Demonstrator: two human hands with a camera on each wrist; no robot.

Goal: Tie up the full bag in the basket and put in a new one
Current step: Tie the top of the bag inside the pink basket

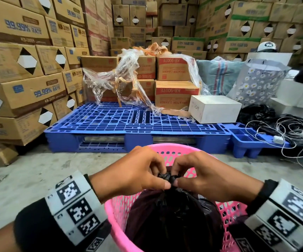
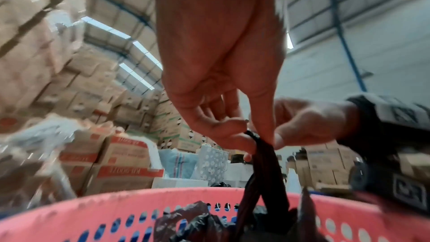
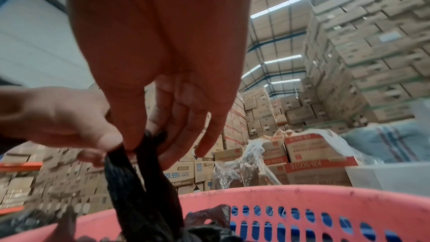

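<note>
A full black bag sits in a pink perforated basket on the floor in front of me. Its top is gathered into two twisted strands that rise above the rim. My left hand and right hand meet over the basket, each pinching a strand end between thumb and fingers. In the left wrist view the left hand pinches a dark strand, and the right hand is right beside it. The right wrist view shows the right hand pinching the other strand.
A blue pallet lies just beyond the basket, carrying cartons, loose clear wrap and a white box. Tangled cord and black bags lie at the right. Stacked cartons wall the left and back. Bare concrete floor lies at the left.
</note>
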